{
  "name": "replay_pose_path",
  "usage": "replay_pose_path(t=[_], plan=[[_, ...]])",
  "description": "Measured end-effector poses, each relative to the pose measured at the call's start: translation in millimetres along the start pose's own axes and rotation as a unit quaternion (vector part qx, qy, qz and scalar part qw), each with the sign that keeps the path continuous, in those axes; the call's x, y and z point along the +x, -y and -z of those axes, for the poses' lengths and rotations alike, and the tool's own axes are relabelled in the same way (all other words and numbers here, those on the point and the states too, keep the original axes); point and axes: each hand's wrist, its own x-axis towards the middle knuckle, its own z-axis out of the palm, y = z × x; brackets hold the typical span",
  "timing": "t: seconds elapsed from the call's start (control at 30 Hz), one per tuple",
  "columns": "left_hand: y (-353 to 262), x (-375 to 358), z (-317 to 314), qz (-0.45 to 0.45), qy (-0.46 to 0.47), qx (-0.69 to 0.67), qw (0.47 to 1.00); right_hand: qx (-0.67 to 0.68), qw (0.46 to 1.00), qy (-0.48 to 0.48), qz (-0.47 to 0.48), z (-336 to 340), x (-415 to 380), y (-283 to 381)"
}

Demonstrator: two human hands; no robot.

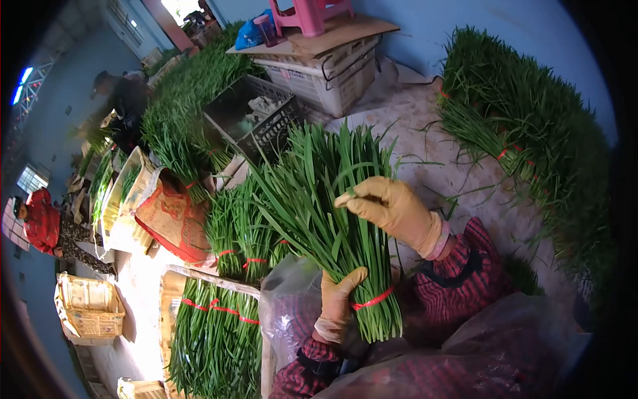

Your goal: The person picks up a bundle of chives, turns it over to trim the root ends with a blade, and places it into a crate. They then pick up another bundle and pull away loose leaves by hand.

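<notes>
My left hand, in a yellow glove, grips a thick bunch of long green chives just beside the red band near its cut end. My right hand, also gloved, rests on the middle of the same bunch with its fingertips pinched on a few leaves. The bunch stands out from my lap, leaves fanning away from me. Both forearms wear red checked sleeves.
A tray holds banded bunches, with more bunches beside it. Loose greens are heaped on the floor. White crates, a black crate, a yellow basket and two other people are nearby.
</notes>
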Motion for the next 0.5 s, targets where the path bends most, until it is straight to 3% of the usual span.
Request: replay_pose_path(t=[0.07, 0.1, 0.17, 0.23, 0.3, 0.5], plan=[[-1, 0, -3, -0.002, -0.002, 0.004, 1.0, -0.201, 0.978, 0.042, 0.029, -3, -2, 9], [0, -1, -5, -0.002, -0.005, 0.007, 1.0, -0.201, 0.978, 0.041, 0.027, -3, -3, 4], [2, -3, -7, -0.007, -0.005, 0.014, 1.0, -0.251, 0.961, 0.031, 0.113, -5, -2, -8], [1, -3, -9, -0.014, -0.005, 0.021, 1.0, -0.248, 0.962, 0.022, 0.111, -3, -3, -5], [1, -4, -11, -0.009, -0.006, 0.017, 1.0, -0.294, 0.952, 0.08, 0.007, 2, -1, 5], [2, -5, -13, -0.005, -0.005, 0.01, 1.0, -0.133, 0.99, 0.025, -0.032, 6, 2, -2]])
